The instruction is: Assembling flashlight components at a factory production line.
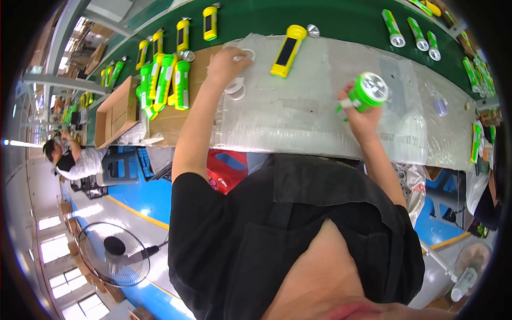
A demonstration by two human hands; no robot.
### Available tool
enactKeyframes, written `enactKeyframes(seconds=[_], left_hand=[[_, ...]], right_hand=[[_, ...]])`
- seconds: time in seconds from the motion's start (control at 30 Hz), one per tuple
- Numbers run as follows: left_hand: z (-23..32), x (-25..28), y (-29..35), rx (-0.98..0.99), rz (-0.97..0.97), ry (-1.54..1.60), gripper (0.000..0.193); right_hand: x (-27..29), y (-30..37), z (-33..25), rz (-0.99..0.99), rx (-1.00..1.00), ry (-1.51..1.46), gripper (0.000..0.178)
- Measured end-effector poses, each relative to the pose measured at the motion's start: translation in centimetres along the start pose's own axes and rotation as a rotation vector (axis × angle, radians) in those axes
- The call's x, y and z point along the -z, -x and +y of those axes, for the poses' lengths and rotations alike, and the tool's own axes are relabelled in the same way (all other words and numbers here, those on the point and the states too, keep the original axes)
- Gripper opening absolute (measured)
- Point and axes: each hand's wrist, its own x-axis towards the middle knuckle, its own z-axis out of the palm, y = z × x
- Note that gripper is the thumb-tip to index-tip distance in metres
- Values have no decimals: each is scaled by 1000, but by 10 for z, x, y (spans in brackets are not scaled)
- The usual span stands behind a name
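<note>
My right hand [362,114] is wrapped around a green flashlight [370,90], holding it above the table with its round, silvery lens end tilted up; a white band shows at its side. My left hand [226,66] is over the table at the left, fingers apart and curved beside a white ring [249,54]. More white rings [235,89] lie just below that hand. Between my hands, farther back, rests a yellow flashlight [288,52] with a dark panel along its body. A loose silvery reflector [313,31] lies by its top end.
Green and yellow flashlights [165,82] are piled on cardboard at the left, beside an open cardboard box [117,112]. Several more flashlights [394,29] lie on the green tabletop [341,18] at the back. Clear plastic [298,122] covers the near work surface. Another person [77,157] sits far left.
</note>
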Motion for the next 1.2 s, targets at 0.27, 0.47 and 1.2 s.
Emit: enactKeyframes(seconds=[0.27,0.47,1.2], left_hand=[[125,19,10,-280,248,752,15],[174,21,21,-562,233,624,19],[188,12,20,-653,178,492,41]], right_hand=[[-37,-18,32,-49,-88,57,35],[-38,-18,22,-109,-18,99,46],[47,-92,-58,-657,408,425,41]])
